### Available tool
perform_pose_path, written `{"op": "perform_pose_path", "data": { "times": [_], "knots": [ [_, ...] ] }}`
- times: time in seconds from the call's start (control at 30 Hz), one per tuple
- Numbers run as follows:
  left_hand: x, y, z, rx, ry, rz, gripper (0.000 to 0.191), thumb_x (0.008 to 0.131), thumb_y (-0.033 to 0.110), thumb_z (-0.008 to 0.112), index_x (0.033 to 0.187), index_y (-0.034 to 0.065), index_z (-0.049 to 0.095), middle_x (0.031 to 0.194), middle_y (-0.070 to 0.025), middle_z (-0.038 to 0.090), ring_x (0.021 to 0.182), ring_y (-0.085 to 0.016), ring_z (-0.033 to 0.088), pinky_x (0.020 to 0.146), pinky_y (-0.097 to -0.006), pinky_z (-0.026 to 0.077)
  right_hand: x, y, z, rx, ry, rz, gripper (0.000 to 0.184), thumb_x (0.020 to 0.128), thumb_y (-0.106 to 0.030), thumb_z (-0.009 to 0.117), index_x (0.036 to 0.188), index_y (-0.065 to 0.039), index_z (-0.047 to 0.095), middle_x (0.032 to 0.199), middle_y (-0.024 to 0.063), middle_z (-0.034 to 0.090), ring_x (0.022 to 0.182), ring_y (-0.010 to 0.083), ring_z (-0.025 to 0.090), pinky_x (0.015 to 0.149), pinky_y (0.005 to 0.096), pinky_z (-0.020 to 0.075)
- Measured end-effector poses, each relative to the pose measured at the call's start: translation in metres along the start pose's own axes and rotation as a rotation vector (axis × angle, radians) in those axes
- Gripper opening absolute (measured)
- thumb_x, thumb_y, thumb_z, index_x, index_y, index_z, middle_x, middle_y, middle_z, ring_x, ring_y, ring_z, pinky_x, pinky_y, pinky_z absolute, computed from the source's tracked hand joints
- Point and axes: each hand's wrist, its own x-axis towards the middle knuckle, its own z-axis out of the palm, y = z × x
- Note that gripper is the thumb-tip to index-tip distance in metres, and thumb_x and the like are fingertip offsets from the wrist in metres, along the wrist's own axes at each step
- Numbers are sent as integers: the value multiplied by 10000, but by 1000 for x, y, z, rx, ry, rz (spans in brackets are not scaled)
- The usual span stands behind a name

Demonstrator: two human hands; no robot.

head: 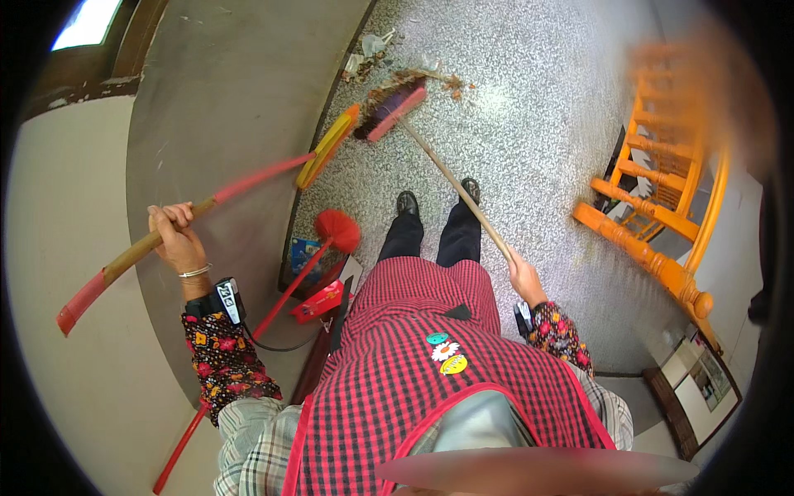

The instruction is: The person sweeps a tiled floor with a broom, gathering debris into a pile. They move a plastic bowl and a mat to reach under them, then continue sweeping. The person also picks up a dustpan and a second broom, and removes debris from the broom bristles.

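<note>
My left hand [175, 232] grips a wooden handle with pink sleeves, which ends in a yellow and orange head [327, 146] by the foot of the wall. That head's exact kind is unclear. In my right hand [526, 279] is the wooden stick of a push broom [397, 113] with a pink block and dark purple bristles. The broom's bristles touch the speckled floor beside a pile of brown debris [406, 77]. Further up, against the wall base, lie crumpled white plastic scraps [373, 44] and more dirt.
A red round-headed brush [338, 230] on a red pole leans at left, near a blue packet [305, 254] and a red box [317, 302]. Orange wooden chairs [667, 186] stand on the right. A framed picture [704, 387] is at lower right. The grey-painted wall [242, 80] borders the floor on the left.
</note>
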Motion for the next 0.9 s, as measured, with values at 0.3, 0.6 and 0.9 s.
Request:
{"op": "perform_pose_path", "data": {
  "times": [0.3,0.6,0.9],
  "knots": [
    [-52,-54,19,130,-75,-71,330,989,224,398,692,85,359,571,-9,359,566,-132,384,711,-346,438,-44,17,6,116,-109,175,335,886,-83,503,1219,-49,519,1063,254,591,973,400,583,816,420,471],
    [-88,-61,7,230,26,-146,330,981,219,434,686,85,371,564,-3,376,550,-117,382,669,-316,436,-216,64,-19,179,-198,573,346,870,-47,512,1216,-56,526,1020,253,606,962,388,602,794,429,482],
    [-93,-105,61,170,-86,-216,329,987,211,415,686,84,369,569,-8,378,565,-128,424,701,-329,457,90,73,8,42,-105,257,308,904,-136,460,1191,-55,536,1041,245,595,956,400,578,810,420,466]
  ]
}}
